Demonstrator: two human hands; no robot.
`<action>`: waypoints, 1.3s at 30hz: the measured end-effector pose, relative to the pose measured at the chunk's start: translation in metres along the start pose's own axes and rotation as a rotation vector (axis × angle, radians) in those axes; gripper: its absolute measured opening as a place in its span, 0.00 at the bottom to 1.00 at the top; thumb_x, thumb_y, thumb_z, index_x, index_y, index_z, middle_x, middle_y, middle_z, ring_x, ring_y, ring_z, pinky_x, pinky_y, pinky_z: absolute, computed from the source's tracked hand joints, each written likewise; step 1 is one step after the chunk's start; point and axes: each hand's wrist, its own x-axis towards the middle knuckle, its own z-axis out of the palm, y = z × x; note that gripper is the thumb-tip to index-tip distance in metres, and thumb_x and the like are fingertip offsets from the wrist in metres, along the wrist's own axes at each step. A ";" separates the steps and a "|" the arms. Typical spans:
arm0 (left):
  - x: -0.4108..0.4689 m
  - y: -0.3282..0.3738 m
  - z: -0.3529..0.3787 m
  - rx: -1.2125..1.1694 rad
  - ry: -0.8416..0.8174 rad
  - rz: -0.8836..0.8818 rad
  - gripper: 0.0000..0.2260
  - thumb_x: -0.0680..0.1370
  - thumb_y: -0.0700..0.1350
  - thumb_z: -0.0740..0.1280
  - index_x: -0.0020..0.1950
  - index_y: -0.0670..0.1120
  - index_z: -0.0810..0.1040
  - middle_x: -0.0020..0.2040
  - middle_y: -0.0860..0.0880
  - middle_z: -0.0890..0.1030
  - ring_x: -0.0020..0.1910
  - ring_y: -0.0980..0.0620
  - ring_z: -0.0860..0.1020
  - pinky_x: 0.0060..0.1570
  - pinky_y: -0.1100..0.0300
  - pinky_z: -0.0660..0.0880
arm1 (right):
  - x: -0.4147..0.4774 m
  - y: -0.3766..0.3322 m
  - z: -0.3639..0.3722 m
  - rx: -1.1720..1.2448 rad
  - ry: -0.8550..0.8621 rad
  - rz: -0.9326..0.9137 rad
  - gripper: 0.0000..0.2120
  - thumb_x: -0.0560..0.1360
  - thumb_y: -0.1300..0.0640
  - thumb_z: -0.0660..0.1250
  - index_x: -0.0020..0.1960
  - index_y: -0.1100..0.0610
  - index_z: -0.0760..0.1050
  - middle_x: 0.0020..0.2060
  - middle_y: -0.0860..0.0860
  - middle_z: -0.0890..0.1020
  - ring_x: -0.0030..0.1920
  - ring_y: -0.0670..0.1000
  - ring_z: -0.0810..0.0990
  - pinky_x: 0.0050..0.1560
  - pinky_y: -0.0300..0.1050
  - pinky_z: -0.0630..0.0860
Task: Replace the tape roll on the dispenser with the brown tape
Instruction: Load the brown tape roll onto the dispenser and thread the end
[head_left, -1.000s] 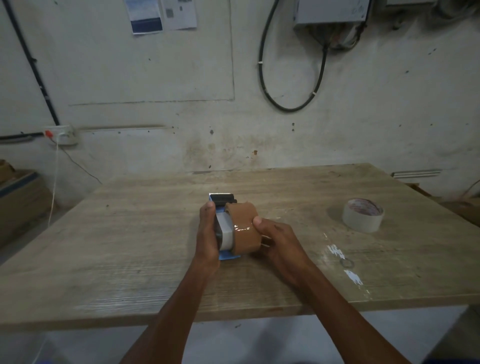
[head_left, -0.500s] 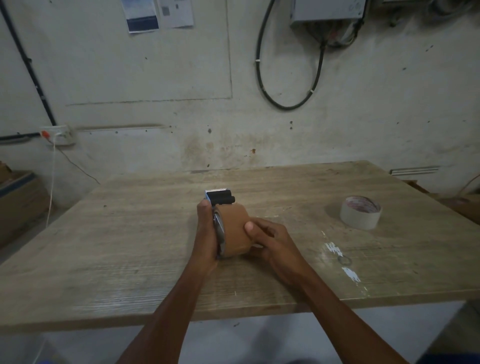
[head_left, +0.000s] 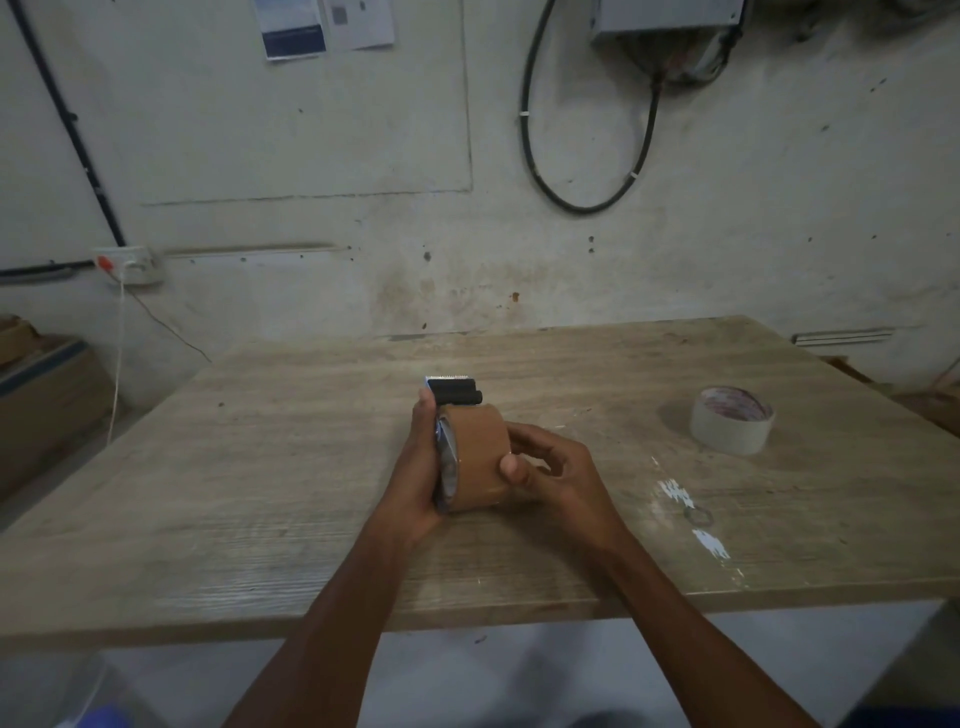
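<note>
The left hand (head_left: 415, 467) has its grip wrapped around the one tape dispenser (head_left: 451, 391), fingers closed on its left side. The right hand (head_left: 558, 470) presses its curled grip against the brown tape roll (head_left: 478, 454), thumb on the roll's outer face. That roll sits on the dispenser, upright on edge, above the middle of the wooden worktop (head_left: 260, 493). Two rolls show in all: the brown one and a white tape roll (head_left: 731, 418) lying flat, well apart to the right. Near the right hand lies one small ring (head_left: 697, 514) between white marks.
</note>
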 end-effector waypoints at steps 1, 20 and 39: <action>0.000 0.000 0.000 0.012 0.006 -0.006 0.35 0.77 0.71 0.54 0.62 0.44 0.80 0.52 0.39 0.86 0.48 0.41 0.85 0.42 0.48 0.82 | 0.000 0.000 0.000 0.006 -0.003 -0.004 0.19 0.76 0.52 0.70 0.66 0.55 0.80 0.58 0.51 0.85 0.60 0.49 0.83 0.57 0.51 0.82; -0.008 0.006 0.003 0.028 0.009 0.013 0.28 0.78 0.68 0.56 0.61 0.49 0.82 0.50 0.44 0.87 0.44 0.49 0.86 0.36 0.56 0.81 | 0.076 -0.066 0.007 -0.709 -0.200 -0.102 0.09 0.75 0.54 0.73 0.54 0.54 0.86 0.49 0.49 0.88 0.48 0.42 0.83 0.47 0.29 0.73; -0.012 0.006 0.005 0.025 -0.014 0.015 0.27 0.80 0.67 0.54 0.56 0.49 0.83 0.47 0.44 0.87 0.42 0.48 0.86 0.35 0.57 0.81 | 0.068 -0.076 0.004 -1.019 -0.342 -0.239 0.04 0.81 0.54 0.64 0.48 0.53 0.75 0.44 0.48 0.80 0.43 0.47 0.76 0.42 0.42 0.74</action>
